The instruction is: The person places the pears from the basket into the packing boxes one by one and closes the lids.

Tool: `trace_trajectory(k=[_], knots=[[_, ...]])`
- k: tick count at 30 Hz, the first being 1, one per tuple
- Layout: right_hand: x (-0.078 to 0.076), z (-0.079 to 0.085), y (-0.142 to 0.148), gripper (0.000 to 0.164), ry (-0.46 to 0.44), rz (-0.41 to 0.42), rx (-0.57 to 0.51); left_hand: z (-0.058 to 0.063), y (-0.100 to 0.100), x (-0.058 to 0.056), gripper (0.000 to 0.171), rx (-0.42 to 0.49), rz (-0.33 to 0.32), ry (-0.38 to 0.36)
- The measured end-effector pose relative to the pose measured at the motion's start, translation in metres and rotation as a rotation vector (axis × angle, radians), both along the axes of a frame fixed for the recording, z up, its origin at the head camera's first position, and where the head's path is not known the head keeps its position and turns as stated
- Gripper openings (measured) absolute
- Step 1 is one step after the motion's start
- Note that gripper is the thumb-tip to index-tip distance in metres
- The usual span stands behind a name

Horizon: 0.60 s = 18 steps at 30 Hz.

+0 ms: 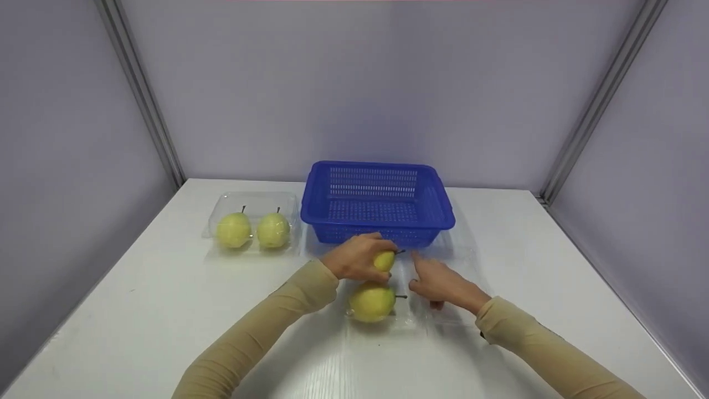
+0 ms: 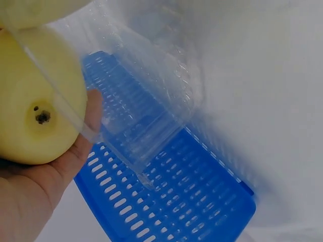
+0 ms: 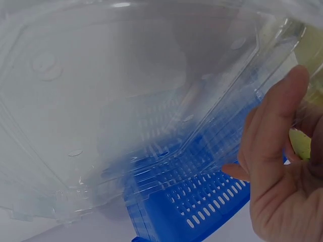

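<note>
My left hand (image 1: 360,257) grips a yellow pear (image 1: 384,260), its stem pointing right. The left wrist view shows the pear's (image 2: 43,96) dark-spotted end, with fingers curled beneath it. Nearer the front, a second pear (image 1: 372,302) lies in an open clear plastic clamshell box (image 1: 410,321). My right hand (image 1: 443,284) is at the right of this box, by its raised clear lid (image 1: 471,271), index finger extended and thumb apart. In the right wrist view the clear lid (image 3: 126,101) fills much of the picture beside the fingers; contact with its edge is hard to make out.
A blue perforated basket (image 1: 376,226) stands just behind the hands. To its left, a clear plastic box (image 1: 255,199) holds two yellow pears (image 1: 234,230). All stand on a white table (image 1: 138,310) with pale walls behind and at both sides.
</note>
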State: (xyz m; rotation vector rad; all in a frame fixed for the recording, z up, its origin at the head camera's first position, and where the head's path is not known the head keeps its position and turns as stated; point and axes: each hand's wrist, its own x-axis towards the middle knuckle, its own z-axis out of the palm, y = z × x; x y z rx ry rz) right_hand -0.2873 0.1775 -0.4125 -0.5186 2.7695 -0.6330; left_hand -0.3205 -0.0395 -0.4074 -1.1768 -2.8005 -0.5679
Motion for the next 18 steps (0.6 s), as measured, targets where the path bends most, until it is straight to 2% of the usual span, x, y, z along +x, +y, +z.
trace_trajectory(k=[6,12,18], knots=[[0.001,0.001,0.001,0.087,0.001,-0.004,0.004,-0.007,0.006,-0.008,0.055,-0.07,-0.002,-0.022],[0.001,0.0,0.001,0.082,0.027,0.016,0.018,-0.015,0.008,-0.018,0.048,-0.1,-0.027,-0.087],[0.002,0.0,0.001,0.084,0.01,0.0,0.007,-0.015,0.01,-0.019,0.044,-0.126,-0.014,-0.18]])
